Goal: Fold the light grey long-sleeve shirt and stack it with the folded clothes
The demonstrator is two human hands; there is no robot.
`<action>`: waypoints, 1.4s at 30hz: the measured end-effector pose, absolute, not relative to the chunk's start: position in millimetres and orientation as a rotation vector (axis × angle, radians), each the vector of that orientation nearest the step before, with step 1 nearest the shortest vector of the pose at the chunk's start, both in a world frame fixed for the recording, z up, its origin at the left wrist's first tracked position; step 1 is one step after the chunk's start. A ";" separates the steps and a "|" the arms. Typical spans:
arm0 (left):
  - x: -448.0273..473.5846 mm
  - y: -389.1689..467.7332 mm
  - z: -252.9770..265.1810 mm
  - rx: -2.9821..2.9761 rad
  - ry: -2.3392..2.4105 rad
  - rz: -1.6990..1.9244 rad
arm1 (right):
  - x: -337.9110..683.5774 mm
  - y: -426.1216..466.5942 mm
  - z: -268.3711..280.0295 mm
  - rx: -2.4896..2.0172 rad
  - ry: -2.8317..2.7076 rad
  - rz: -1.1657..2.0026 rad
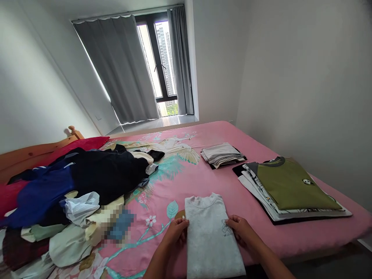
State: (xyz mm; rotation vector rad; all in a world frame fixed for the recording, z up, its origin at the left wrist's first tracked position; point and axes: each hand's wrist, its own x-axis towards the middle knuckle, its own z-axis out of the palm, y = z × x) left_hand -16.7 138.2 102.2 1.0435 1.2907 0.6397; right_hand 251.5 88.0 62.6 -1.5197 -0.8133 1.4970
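A light grey T-shirt (207,232), folded into a long rectangle, lies at the near edge of the bed with its collar pointing away from me. My left hand (178,231) pinches its left side. On the opposite side, my right hand (238,228) grips the edge next to a small printed drawing. Right of the shirt is a stack of folded T-shirts, with an olive green T-shirt (293,184) bearing a panda patch on top. Farther back sits a smaller pile of folded clothes (223,154) in grey, white and black.
A loose heap of clothes (107,174) covers the left of the bed, near the wooden headboard (35,149) and a red pillow (84,144). A pink flowered sheet (200,178) covers the bed. Grey curtains (119,69) hang by a window; a wall (305,77) rises on the right.
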 end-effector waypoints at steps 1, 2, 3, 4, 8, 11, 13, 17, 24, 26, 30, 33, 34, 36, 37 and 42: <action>-18.0 139.0 101.9 1.034 1.275 0.621 | 252.3 87.6 62.8 -1.505 -0.808 1.521; -19.2 139.8 101.9 1.024 1.260 0.605 | 253.0 87.7 63.5 -1.489 -0.801 1.541; -20.3 141.0 102.1 1.015 1.247 0.592 | 253.5 88.2 64.5 -1.475 -0.791 1.555; -21.0 142.4 102.4 1.005 1.238 0.582 | 253.8 89.4 65.7 -1.466 -0.777 1.563; -19.9 149.1 102.0 0.972 1.244 0.595 | 252.4 95.8 70.0 -1.467 -0.701 1.567; -15.3 150.6 98.3 0.950 1.292 0.672 | 249.7 98.1 71.7 -1.461 -0.654 1.530; -12.4 149.4 95.3 0.928 1.346 0.733 | 248.0 98.5 71.9 -1.460 -0.627 1.485; -10.0 151.4 94.3 0.886 1.385 0.760 | 246.7 103.7 72.2 -1.468 -0.603 1.447; -6.5 181.1 101.9 0.807 1.324 0.696 | 246.7 132.2 74.5 -1.461 -0.633 1.405; -4.6 184.9 99.8 0.797 1.324 0.715 | 246.8 136.3 73.3 -1.459 -0.633 1.392; -1.7 183.7 93.5 0.786 1.348 0.834 | 249.1 134.9 71.7 -1.457 -0.634 1.403; 0.0 185.3 93.1 0.759 1.354 0.833 | 250.9 133.4 72.9 -1.453 -0.650 1.432; 0.6 187.2 93.9 0.748 1.348 0.824 | 251.2 133.7 73.5 -1.453 -0.652 1.438; 1.6 191.6 96.0 0.732 1.325 0.798 | 251.5 135.2 74.5 -1.458 -0.647 1.443; 1.8 193.5 97.0 0.728 1.312 0.782 | 251.7 136.0 74.9 -1.461 -0.643 1.444; -2.2 192.2 100.3 0.765 1.222 0.719 | 254.0 135.8 75.4 -1.438 -0.650 1.469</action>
